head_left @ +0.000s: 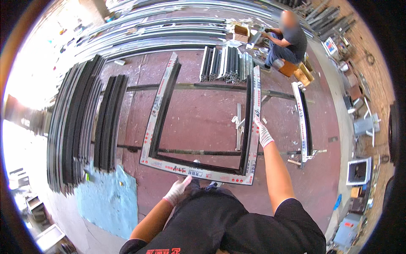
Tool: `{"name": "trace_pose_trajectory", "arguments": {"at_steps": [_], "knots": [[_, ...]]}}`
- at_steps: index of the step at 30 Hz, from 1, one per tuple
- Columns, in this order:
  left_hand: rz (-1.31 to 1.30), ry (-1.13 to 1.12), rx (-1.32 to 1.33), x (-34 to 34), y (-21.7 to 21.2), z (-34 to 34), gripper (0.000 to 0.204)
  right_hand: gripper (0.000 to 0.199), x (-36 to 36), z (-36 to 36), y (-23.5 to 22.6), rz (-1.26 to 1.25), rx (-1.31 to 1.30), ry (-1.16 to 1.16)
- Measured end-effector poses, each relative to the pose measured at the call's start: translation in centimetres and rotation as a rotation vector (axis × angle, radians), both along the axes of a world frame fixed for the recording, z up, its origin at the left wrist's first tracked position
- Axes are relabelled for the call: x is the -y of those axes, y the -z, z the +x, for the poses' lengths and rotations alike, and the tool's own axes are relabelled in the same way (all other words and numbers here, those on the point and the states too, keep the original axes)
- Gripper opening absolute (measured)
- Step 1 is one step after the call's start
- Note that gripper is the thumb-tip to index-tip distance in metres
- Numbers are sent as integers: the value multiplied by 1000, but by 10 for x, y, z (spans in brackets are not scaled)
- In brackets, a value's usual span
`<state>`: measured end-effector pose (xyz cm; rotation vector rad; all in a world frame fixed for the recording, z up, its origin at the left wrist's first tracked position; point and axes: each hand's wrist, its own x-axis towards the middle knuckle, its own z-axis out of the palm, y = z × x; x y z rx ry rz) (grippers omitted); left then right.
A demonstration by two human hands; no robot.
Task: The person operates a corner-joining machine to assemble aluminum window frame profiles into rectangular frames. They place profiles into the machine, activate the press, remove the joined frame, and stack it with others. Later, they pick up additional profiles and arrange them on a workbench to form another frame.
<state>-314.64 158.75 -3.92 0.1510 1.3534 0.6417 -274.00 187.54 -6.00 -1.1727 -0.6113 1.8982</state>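
Note:
A three-sided window frame [203,172] is held up in front of me, its far side without a bar. It has black inner profiles and white protective film with red and blue print and handwritten marks. My left hand [177,191], in a whitish glove, grips the near bar around its middle, the fingers partly hidden. Farther out, my gloved right hand [264,132] is closed on the right-hand bar. Beyond the right bar, a separate film-covered bar [303,122] lies apart from the frame.
Dark profiles are stacked in a large pile [74,122] and a smaller pile [111,122] at left. A short bundle [228,63] lies beyond the frame. At far right a person [289,40] sits near cardboard boxes [302,75]. A light-blue sheet [108,201] covers floor at near left.

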Motion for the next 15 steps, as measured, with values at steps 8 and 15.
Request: {"name": "trace_pose_trajectory", "arguments": {"at_steps": [8,15], "knots": [[194,-495,-118,-29,17,64,53,45,22,4,-5,234,571,190],[227,-642,-152,-58,-11,77,54,42,74,3,-99,420,630,353]]}}
